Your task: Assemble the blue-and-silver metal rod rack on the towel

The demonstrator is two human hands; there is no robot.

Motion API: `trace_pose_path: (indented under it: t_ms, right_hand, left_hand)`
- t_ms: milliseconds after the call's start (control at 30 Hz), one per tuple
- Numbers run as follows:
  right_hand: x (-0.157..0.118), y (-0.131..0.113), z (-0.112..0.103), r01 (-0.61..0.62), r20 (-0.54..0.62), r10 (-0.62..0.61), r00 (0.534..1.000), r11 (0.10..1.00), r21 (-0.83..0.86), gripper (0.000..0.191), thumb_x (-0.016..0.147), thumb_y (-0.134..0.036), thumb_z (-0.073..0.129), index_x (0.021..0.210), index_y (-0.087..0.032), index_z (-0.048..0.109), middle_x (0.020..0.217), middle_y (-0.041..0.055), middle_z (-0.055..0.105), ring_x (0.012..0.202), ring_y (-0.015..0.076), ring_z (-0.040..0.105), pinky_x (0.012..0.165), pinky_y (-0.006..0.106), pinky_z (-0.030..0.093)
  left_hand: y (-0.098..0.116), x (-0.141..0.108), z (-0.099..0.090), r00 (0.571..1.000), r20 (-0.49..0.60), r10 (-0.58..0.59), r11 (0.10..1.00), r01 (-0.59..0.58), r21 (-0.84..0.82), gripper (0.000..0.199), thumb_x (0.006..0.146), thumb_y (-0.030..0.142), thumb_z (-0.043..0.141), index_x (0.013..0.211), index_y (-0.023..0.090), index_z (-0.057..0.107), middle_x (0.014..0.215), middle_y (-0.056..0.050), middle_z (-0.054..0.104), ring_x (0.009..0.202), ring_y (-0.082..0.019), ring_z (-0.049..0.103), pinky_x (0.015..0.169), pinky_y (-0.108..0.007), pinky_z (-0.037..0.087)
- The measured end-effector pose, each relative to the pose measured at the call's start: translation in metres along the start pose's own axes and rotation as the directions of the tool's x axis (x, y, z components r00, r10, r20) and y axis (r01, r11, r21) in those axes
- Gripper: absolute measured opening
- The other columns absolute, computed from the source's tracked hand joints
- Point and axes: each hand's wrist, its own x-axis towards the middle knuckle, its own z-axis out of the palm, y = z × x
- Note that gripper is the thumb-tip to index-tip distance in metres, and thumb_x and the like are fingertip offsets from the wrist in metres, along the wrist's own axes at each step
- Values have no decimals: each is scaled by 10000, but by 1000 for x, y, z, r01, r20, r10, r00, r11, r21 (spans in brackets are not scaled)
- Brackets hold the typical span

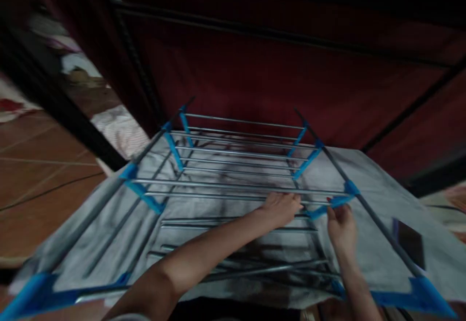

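Observation:
A metal rack frame with blue plastic brackets lies in front of me. My left hand point(282, 207) reaches across to the right, its fingers wrapped round a thin metal rod point(218, 196) near the rod's right end. Beside it, my right hand point(341, 221) is closed against a blue bracket point(333, 204), thumb and fingers pinching its lower edge where the rod meets it. The rod's left end meets another blue bracket point(143, 197). Just behind runs a parallel rod point(233, 186) joining both sides. A long side pole point(382, 228) passes to the right of my right hand.
Several loose metal rods point(265, 268) lie nearer me on a pale cloth point(367, 175). A dark flat rectangular thing point(409, 243) rests at the right. Behind stands a dark red fabric panel point(255, 73) with black bars. Tiled floor point(47, 180) shows at the left.

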Motion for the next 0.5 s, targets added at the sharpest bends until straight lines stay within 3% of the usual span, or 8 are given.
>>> trace_pose_path:
  t_ms: [100,267,500]
  right_hand:
    - [6,7,-1,-81,-15,80,997,993,-92,354,707,-485,557,950,-229,572,1005,158,696,997,353,643,856,492,464]
    - [5,13,-6,-132,-8,135,991,948,-291,228,706,-529,523,849,-351,521,874,165,689,953,416,638,711,526,433]
    - [3,14,-9,-146,12,163,987,911,-385,270,704,-592,508,779,-337,462,804,141,662,871,428,636,645,516,425]
  left_hand:
    - [-11,-14,-1,997,-73,25,997,-20,69,345,976,451,444,1112,157,562,1025,-97,703,946,-268,685,741,-388,553]
    - [-38,-42,5,990,-142,-17,984,42,176,273,995,371,437,1038,141,577,946,-89,710,868,-239,696,672,-347,529]
    - [-50,-43,15,989,-148,14,986,11,166,324,1017,396,355,1008,149,565,919,-81,719,818,-217,704,596,-303,507]
